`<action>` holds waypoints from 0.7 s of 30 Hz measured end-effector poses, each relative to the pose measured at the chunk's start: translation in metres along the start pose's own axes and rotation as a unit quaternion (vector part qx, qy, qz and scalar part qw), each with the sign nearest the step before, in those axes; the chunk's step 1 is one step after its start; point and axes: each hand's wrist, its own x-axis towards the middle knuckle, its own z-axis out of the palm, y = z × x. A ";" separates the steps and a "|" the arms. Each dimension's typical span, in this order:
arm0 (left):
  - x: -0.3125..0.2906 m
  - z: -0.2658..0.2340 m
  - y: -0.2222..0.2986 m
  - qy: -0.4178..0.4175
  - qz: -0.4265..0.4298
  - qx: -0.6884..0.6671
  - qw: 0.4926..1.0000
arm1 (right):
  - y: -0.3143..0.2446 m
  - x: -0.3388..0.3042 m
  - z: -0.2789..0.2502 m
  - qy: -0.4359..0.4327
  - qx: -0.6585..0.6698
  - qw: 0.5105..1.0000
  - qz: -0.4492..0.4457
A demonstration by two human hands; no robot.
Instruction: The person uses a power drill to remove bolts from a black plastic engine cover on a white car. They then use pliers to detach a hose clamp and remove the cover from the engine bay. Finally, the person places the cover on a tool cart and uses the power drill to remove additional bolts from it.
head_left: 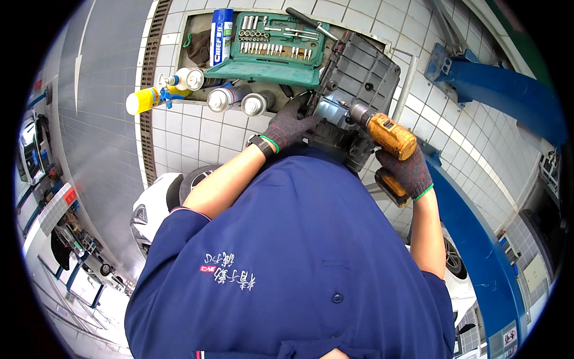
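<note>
A yellow and black cordless drill [391, 134] is in my right hand [409, 170], which is wrapped round its handle. Its tip points left onto a black plastic housing [366, 69], and a patch of light falls there. At the housing's near left edge, my left hand [291, 127] holds its side; some of the fingertips are hidden. Both hands wear dark knit gloves with green cuffs. The housing has ribbed walls and a rounded part close to my body.
Left of the housing lies an open green socket set [278, 48]. Around it are a blue and white spray can [221, 37], two grey cans [257, 103], a yellow bottle [143, 101] and a black-handled ratchet [308, 21]. Blue lift arms [496, 90] stand at the right.
</note>
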 end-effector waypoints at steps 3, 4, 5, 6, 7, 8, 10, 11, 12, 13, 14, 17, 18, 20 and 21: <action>-0.004 -0.001 -0.004 0.018 0.039 0.007 0.999 | 0.007 -0.012 0.006 -0.036 -0.031 0.999 0.021; -0.005 -0.001 0.000 0.020 0.036 0.017 0.999 | 0.008 -0.017 0.007 -0.047 -0.047 0.997 0.038; -0.007 -0.002 0.004 0.021 0.034 0.028 0.999 | 0.023 -0.020 0.011 -0.044 -0.037 0.998 0.011; -0.009 -0.003 0.008 0.022 0.032 0.040 0.998 | 0.029 -0.024 0.015 -0.036 -0.040 0.999 0.000; -0.009 -0.002 0.005 0.031 0.035 0.040 0.998 | 0.034 -0.030 0.017 -0.025 -0.046 0.999 -0.009; -0.008 -0.001 0.000 0.042 0.040 0.038 0.998 | 0.037 -0.035 0.014 -0.015 -0.042 0.999 0.001; -0.006 0.000 -0.004 0.053 0.041 0.054 0.996 | 0.043 -0.048 0.012 0.005 -0.030 0.999 0.022; -0.007 0.000 -0.003 0.055 0.036 0.071 0.995 | 0.054 -0.052 0.011 0.011 -0.021 0.999 0.033; -0.008 0.003 -0.002 0.056 0.032 0.088 0.994 | 0.063 -0.055 0.009 0.026 -0.006 0.999 0.042; -0.011 0.005 0.003 0.069 0.024 0.105 0.992 | 0.071 -0.058 0.009 0.039 0.011 0.998 0.049; -0.011 0.006 0.005 0.069 0.026 0.109 0.991 | 0.080 -0.061 0.008 0.054 0.028 0.997 0.057; -0.008 0.007 0.007 0.066 0.035 0.121 0.990 | 0.098 -0.066 0.005 0.108 0.136 0.984 0.039; -0.006 0.007 0.006 0.061 0.040 0.124 0.990 | 0.103 -0.068 0.003 0.121 0.166 0.978 0.032; -0.001 0.007 0.003 0.054 0.038 0.131 0.989 | 0.099 -0.072 -0.003 0.115 0.210 0.969 0.065; 0.001 0.007 0.002 0.053 0.030 0.135 0.989 | 0.104 -0.072 -0.003 0.119 0.216 0.968 0.043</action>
